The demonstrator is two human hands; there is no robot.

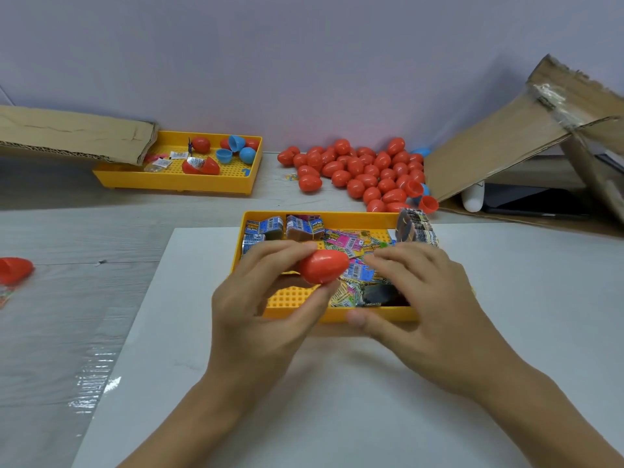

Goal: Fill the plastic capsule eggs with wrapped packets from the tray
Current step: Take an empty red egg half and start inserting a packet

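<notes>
The left hand pinches a closed red plastic capsule egg between thumb and fingertips, holding it just above the near yellow plastic tray. That tray's packed with colourful wrapped packets, mostly on its right and far side. The right hand sits right beside the egg with fingers loosely spread, not gripping anything, thumb down by the tray's front wall. Farther back there's a big pile of red capsule eggs on the table, and a second yellow tray on the left holding red and blue egg halves. Torn brown cardboard leans on the right.
</notes>
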